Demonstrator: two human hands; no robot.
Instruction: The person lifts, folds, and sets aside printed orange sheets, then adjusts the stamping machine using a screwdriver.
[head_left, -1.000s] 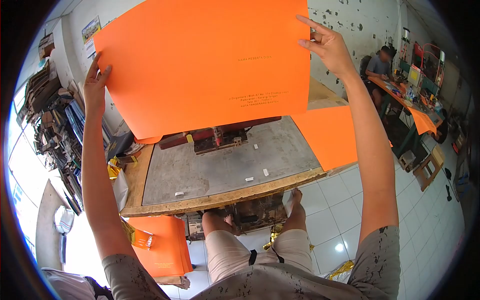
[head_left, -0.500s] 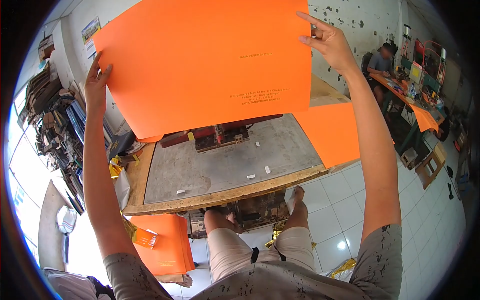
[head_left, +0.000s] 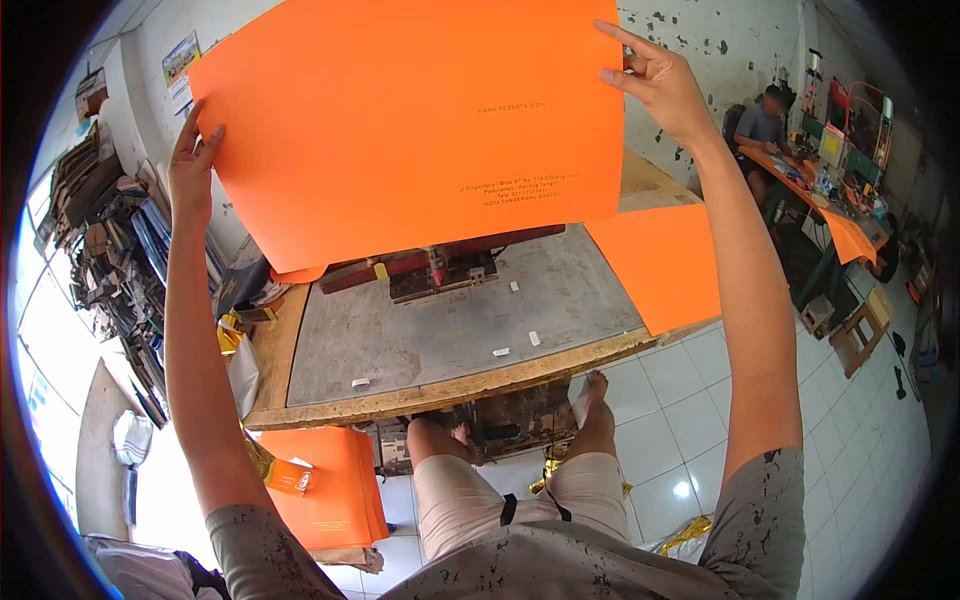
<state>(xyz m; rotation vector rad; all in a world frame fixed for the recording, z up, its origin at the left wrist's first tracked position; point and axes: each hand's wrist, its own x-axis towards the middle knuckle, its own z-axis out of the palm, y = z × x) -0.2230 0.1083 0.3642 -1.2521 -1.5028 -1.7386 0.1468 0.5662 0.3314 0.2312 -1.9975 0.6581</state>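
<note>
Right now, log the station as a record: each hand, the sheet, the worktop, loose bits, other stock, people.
left_hand: left hand, grip on left edge of large printed orange sheet
right_hand: right hand, grip on right edge of same sheet
held_sheet: large printed orange sheet, raised above worktop; lettering toward its right side; top edge partly out of view
worktop: flat grey slab with wooden border
loose_bits: four small white pieces on slab
stock_right: plain orange sheet, partly behind right forearm
stock_low_left: orange sheet stack
people: seated co-worker, far right bench
</note>
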